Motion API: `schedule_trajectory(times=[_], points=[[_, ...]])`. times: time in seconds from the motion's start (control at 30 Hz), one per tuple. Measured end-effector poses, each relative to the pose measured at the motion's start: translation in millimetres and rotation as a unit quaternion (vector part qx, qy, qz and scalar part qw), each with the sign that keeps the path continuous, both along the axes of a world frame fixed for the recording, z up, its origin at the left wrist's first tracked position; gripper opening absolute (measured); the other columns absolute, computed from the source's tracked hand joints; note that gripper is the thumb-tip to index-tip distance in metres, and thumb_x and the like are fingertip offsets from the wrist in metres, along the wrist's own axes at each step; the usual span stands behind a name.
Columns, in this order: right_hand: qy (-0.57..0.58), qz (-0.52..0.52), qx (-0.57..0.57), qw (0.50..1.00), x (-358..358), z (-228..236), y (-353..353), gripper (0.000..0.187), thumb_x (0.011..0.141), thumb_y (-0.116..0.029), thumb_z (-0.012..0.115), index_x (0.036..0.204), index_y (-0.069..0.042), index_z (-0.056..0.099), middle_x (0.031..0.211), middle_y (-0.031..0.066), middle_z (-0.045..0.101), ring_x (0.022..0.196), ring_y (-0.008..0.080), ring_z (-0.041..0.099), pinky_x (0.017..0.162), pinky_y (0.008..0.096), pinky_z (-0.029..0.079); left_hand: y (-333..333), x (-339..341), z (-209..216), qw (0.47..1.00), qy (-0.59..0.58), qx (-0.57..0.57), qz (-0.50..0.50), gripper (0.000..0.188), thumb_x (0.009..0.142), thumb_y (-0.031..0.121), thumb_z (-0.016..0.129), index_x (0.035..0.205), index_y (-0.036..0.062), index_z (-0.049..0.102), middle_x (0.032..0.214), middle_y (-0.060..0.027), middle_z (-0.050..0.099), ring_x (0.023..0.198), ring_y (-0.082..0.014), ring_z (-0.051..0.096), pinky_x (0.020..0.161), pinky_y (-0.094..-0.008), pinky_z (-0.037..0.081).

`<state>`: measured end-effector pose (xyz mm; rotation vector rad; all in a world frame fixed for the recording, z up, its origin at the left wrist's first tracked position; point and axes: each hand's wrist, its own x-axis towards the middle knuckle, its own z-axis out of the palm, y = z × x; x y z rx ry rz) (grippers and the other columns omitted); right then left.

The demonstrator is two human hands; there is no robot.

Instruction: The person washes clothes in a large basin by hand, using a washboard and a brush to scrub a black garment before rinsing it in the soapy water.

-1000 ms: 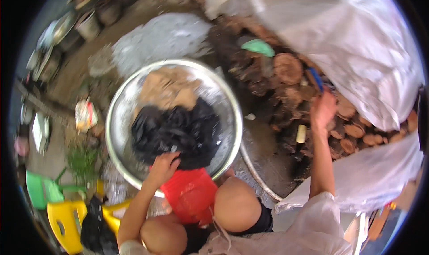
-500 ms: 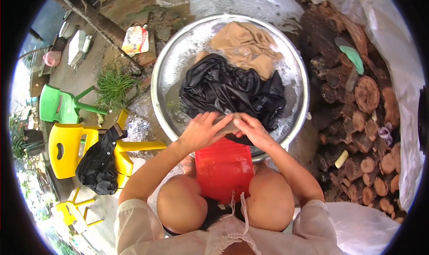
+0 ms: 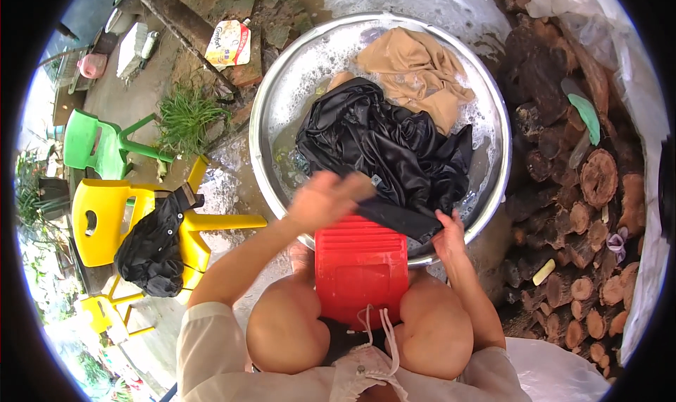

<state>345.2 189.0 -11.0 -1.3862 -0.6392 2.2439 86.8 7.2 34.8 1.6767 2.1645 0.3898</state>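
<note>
Black wet cloth (image 3: 384,145) lies in the soapy metal basin (image 3: 255,131), and its near edge is stretched just by the top of the red ridged board (image 3: 361,268). The fingers of my right hand (image 3: 449,238) are closed on this edge; my left hand (image 3: 329,200) is blurred above it, so I cannot tell its grip. I judge it a scrubbing step; next calls for steady tension and flat pressure.

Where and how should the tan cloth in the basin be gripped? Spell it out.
The tan cloth is probably best pinched by the loose folds at its far side, coming from above and the right: they lie uncovered there, while its near edge meets the black cloth, which the right hand grips.
</note>
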Motion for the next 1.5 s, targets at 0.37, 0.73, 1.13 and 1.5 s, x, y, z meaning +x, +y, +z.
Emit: schedule_trajectory(times=[0.37, 0.73, 1.13, 1.5], points=[[-0.166, -0.003, 0.16, 0.973, -9.9, -7.5, -0.4, 0.054, 0.095, -0.013, 0.05, 0.145, -0.014, 0.029, 0.133, 0.0083, 0.048, 0.113, 0.0228, 0.052, 0.092, 0.0402, 0.046, 66.7, 89.4, 23.1, 0.964, -0.068, 0.18, -0.186, 0.041, 0.079, 0.029, 0.067, 0.117, 0.0153, 0.061, 0.079, -0.0132, 0.052, 0.069, -0.0316, 0.054, 0.064, -0.0434, 0.046], [-0.036, -0.004, -0.157, 0.987, 1.5, -20.7, 9.6, 0.025, 0.089, -0.018, 0.061, 0.112, -0.012, 0.054, 0.104, 0.0053, 0.063, 0.096, 0.0239, 0.061, 0.09, 0.0389, 0.049, 71.7, 32.5, 13.6, 0.991, -0.006, 0.129, -0.037, 0.041, 0.077, 0.027, 0.068, 0.116, 0.0204, 0.059, 0.083, -0.0134, 0.049, 0.077, -0.0324, 0.052, 0.066, -0.0433, 0.046], [-0.005, 0.044, -0.012, 0.999, -28.1, 28.1, 30.7, 0.05, 0.087, -0.042, 0.064, 0.122, -0.011, 0.046, 0.125, 0.0064, 0.05, 0.113, 0.025, 0.051, 0.093, 0.0501, 0.043, 13.1, -90.7, -26.2, 0.967, 0.125, 0.01, 0.221, 0.053, 0.088, 0.033, 0.058, 0.137, 0.0215, 0.042, 0.098, -0.0193, 0.051, 0.092, -0.0374, 0.052, 0.08, -0.0465, 0.043], [-0.046, 0.074, -0.044, 0.995, -70.0, 6.7, 4.3, 0.044, 0.087, -0.049, 0.062, 0.102, -0.008, 0.06, 0.092, 0.0053, 0.063, 0.075, 0.017, 0.059, 0.052, 0.0333, 0.042, 51.6, 22.8, 18.9, 0.979, -0.085, 0.109, 0.152, 0.053, 0.085, 0.035, 0.064, 0.134, 0.0231, 0.048, 0.099, -0.0188, 0.048, 0.087, -0.0352, 0.056, 0.076, -0.0451, 0.049]])
